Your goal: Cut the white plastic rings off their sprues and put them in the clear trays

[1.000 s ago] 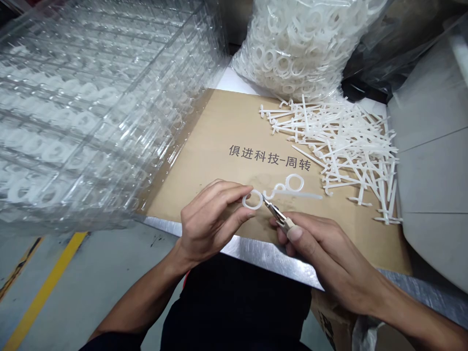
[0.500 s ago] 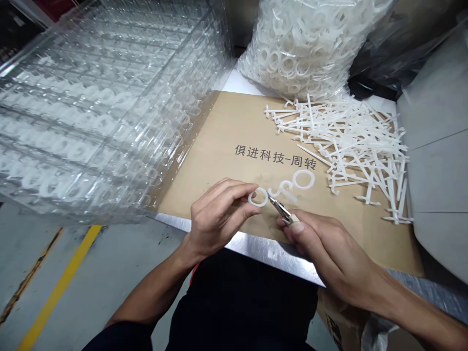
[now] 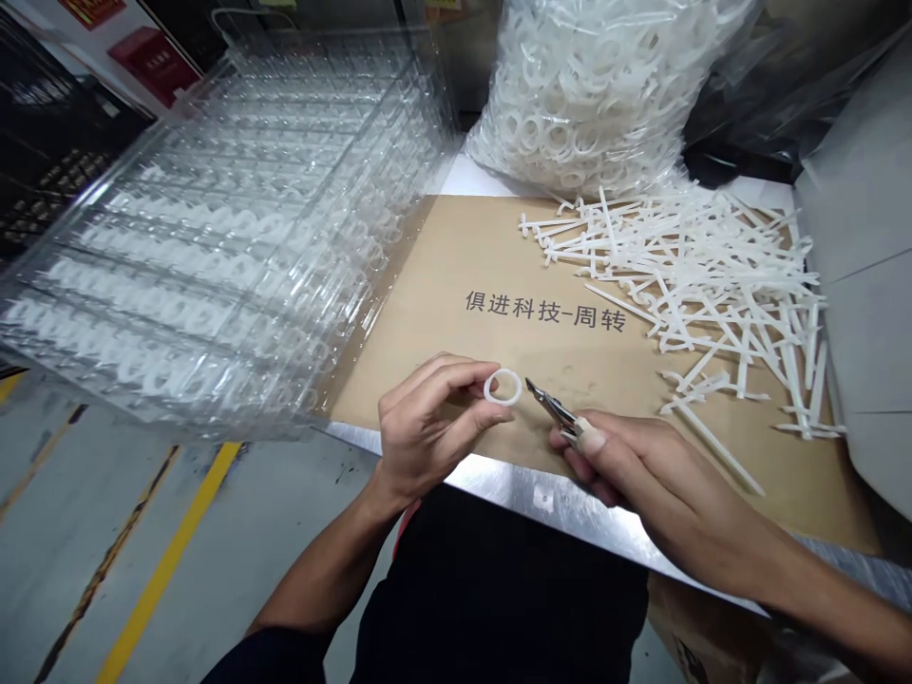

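Observation:
A white plastic ring (image 3: pixel 503 403) is pinched between the thumb and fingertips of my left hand (image 3: pixel 431 413), above the brown cardboard sheet (image 3: pixel 420 304). My right hand (image 3: pixel 619 465) is closed round a pair of small metal nippers (image 3: pixel 554 408). Their tips point at the ring and stand a little apart from its right side. The nippers' handles are mostly hidden in my palm. To the right of my right hand, a loose white sprue stick (image 3: pixel 719 448) lies at the near edge of a heap of white plastic sprues (image 3: pixel 719 275).
A clear plastic tray stack (image 3: pixel 285 237) with rows of white rings fills the left side. Behind the sheet stands a transparent bag of white rings (image 3: pixel 570 104). A metal table edge (image 3: pixel 527 480) runs in front of me. A pale grey surface (image 3: pixel 865 285) bounds the right.
The curved sprue and second ring have gone from the nipper tips. A sprue stick now lies by the heap. The nippers have drawn slightly away from the held ring, and the view has shifted.

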`<state>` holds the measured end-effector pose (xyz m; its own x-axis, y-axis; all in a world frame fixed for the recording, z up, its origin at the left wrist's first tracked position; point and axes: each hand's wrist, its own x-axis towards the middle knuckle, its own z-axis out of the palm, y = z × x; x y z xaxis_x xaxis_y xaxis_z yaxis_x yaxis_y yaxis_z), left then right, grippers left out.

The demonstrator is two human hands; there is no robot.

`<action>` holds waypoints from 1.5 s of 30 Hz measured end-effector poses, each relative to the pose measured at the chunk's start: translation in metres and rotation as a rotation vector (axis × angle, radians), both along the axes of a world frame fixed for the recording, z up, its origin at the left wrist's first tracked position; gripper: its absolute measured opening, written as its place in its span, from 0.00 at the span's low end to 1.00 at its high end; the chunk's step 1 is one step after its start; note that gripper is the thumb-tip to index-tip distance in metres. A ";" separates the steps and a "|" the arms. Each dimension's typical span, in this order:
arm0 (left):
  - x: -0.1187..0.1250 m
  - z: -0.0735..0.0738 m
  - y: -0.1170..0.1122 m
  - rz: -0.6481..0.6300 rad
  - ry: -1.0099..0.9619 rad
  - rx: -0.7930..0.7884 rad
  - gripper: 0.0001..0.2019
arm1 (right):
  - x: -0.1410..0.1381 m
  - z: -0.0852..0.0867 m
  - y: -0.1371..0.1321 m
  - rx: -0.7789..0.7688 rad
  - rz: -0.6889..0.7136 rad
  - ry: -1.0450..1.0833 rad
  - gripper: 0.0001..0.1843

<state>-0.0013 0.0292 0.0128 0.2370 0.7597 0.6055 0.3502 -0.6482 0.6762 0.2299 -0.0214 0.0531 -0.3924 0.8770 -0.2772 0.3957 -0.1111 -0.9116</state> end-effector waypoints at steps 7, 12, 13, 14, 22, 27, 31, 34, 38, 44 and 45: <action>0.000 0.000 0.000 0.001 -0.012 -0.014 0.13 | 0.002 -0.001 0.000 -0.025 0.020 0.020 0.27; 0.001 0.002 -0.001 0.012 -0.002 -0.005 0.13 | 0.002 -0.002 0.000 -0.033 0.018 0.030 0.27; 0.001 0.002 -0.001 0.012 -0.001 -0.002 0.13 | 0.002 -0.002 -0.001 -0.034 0.018 0.036 0.27; 0.001 0.001 -0.001 0.011 -0.002 0.005 0.13 | 0.002 -0.002 -0.001 -0.035 0.018 0.041 0.27; 0.000 -0.001 0.000 0.003 -0.005 0.058 0.14 | 0.003 -0.002 -0.001 -0.048 0.015 0.013 0.28; 0.000 -0.002 -0.001 0.013 0.000 0.061 0.16 | 0.004 -0.002 -0.001 -0.037 0.025 0.016 0.28; 0.000 -0.002 -0.001 0.012 0.001 0.071 0.17 | 0.004 -0.002 -0.001 -0.028 0.025 0.018 0.27; -0.001 -0.003 -0.002 0.003 -0.004 0.065 0.18 | 0.003 -0.003 -0.001 -0.024 0.025 0.018 0.28; -0.001 -0.002 -0.002 -0.007 -0.017 0.062 0.17 | 0.002 -0.004 -0.001 -0.030 0.020 0.018 0.28; -0.001 -0.002 -0.002 -0.013 -0.027 0.051 0.17 | 0.002 -0.003 -0.001 -0.031 0.015 0.030 0.27; -0.001 -0.002 -0.002 -0.015 -0.029 0.048 0.17 | 0.002 -0.003 0.000 -0.028 0.014 0.032 0.27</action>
<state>-0.0024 0.0275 0.0109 0.2298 0.7259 0.6483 0.3207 -0.6854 0.6537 0.2319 -0.0218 0.0498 -0.4135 0.8635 -0.2887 0.3677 -0.1317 -0.9206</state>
